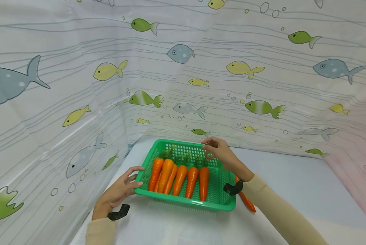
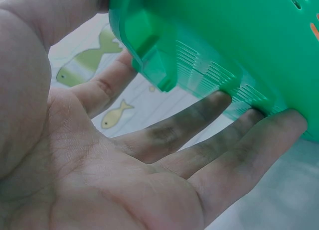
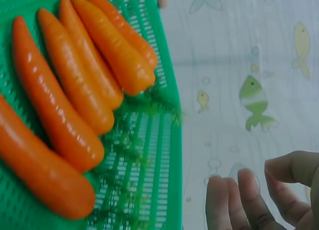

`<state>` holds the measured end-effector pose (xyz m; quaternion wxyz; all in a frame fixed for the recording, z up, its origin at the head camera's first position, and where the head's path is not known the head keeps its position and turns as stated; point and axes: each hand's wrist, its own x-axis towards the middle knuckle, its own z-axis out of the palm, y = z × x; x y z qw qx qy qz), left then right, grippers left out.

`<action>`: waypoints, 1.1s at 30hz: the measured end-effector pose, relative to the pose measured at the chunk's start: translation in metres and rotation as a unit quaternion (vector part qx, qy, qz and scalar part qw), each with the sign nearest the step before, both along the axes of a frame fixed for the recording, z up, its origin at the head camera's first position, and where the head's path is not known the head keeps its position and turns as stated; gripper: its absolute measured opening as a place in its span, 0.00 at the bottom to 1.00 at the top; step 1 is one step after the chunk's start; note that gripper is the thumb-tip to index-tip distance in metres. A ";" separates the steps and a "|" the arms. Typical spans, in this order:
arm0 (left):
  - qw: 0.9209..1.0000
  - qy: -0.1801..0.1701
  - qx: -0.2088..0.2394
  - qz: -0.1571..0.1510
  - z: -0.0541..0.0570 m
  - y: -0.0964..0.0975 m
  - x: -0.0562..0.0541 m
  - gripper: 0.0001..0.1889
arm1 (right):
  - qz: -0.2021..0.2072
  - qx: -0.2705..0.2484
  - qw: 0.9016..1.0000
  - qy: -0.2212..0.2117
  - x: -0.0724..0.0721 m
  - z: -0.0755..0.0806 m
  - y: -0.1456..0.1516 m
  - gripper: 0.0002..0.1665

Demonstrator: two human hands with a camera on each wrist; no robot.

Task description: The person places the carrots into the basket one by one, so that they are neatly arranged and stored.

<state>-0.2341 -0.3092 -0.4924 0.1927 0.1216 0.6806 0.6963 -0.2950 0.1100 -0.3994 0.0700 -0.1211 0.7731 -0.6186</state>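
A green plastic basket (image 1: 213,203) with slotted walls sits tilted in front of me, holding several orange carrots (image 1: 180,179) side by side, their leafy green tops (image 3: 124,150) toward the far wall. My left hand (image 1: 120,189) holds the basket's left end, thumb at the rim; in the left wrist view its fingers (image 2: 169,133) reach under and against the slotted wall. Over the far right corner of the basket hovers my right hand (image 1: 221,153), fingers loosely bent with nothing between them. The right wrist view shows those fingers (image 3: 249,190) beyond the far rim.
One more carrot (image 1: 247,202) lies on the white table (image 1: 281,177) right of the basket, partly hidden by my right wrist. Fish-printed sheets (image 1: 219,92) rise behind and to the left. Each wrist wears a black camera band (image 1: 119,212).
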 end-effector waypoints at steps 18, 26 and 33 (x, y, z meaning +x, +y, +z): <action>1.000 -0.001 -0.001 -0.006 0.004 -0.001 -0.004 0.33 | -0.050 0.031 0.998 0.022 0.023 -0.022 0.119 0.24; 1.000 0.000 -0.004 -0.001 0.005 0.001 -0.001 0.33 | -0.085 0.076 0.993 -0.003 0.039 -0.046 0.148 0.26; 1.000 0.001 -0.001 -0.006 0.002 0.000 -0.001 0.32 | -0.104 0.101 0.989 -0.031 0.040 -0.074 0.163 0.32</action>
